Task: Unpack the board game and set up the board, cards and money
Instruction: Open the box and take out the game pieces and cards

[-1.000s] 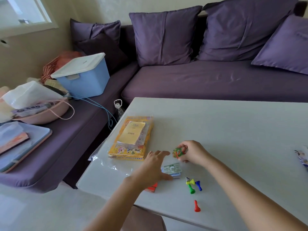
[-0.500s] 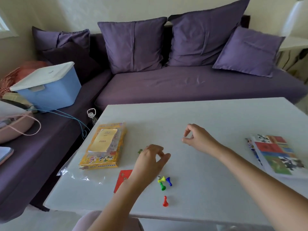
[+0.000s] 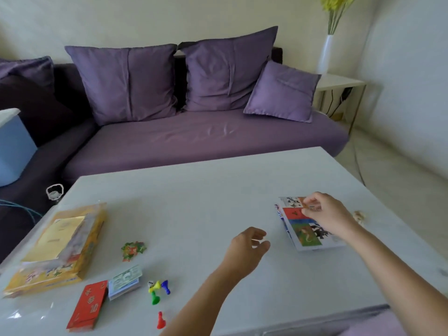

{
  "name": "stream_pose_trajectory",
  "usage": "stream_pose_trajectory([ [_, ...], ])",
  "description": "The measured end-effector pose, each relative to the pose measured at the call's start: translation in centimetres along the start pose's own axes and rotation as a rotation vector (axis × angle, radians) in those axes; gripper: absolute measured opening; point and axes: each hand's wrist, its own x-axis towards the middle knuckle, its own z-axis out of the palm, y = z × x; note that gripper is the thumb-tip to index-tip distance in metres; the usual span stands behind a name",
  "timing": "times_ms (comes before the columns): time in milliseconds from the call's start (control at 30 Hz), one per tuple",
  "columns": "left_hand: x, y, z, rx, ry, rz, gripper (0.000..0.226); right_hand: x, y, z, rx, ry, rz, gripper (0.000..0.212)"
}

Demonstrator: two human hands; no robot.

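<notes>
The folded game board [image 3: 306, 235] lies at the table's right side, colourful panels facing up. My right hand [image 3: 326, 215] rests over its far end, thumb and fingers pinching its upper edge. My left hand [image 3: 246, 247] hovers mid-table, left of the board, fingers loosely curled and holding nothing. At the front left lie a red card pack [image 3: 87, 304], a stack of paper money [image 3: 126, 280], and a small pile of green and red pieces [image 3: 133, 249]. Yellow [image 3: 154, 286], blue [image 3: 166, 286], green [image 3: 155, 299] and red [image 3: 160, 320] pawns lie by a die [image 3: 150, 283].
The yellow game box [image 3: 55, 251] sits in clear wrap at the left edge of the white table [image 3: 194, 197]. A small beige object [image 3: 360, 215] lies right of the board. A purple sofa [image 3: 206, 137] runs behind, with a blue bin [image 3: 12, 146] at the left.
My right hand left the green and red pieces on the table and moved right onto the folded board. My left hand came off the money and followed rightward. The view swung right.
</notes>
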Motion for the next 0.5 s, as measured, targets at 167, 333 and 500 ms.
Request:
stream_pose_trajectory([
  [167, 2.2, 1.3, 3.1, -0.138, -0.04, -0.087, 0.034, -0.9, 2.9, -1.0, 0.062, -0.098, 0.06, 0.063],
  [333, 4.0, 2.7, 5.1, -0.324, -0.072, -0.118, 0.02, -1.7, 4.1, -1.4, 0.048, -0.463, -0.047, 0.112],
  [500, 5.3, 3.3, 5.9, -0.471, -0.023, -0.185, 0.018, -0.9, 5.4, 0.2, -0.209, -0.453, -0.098, 0.126],
])
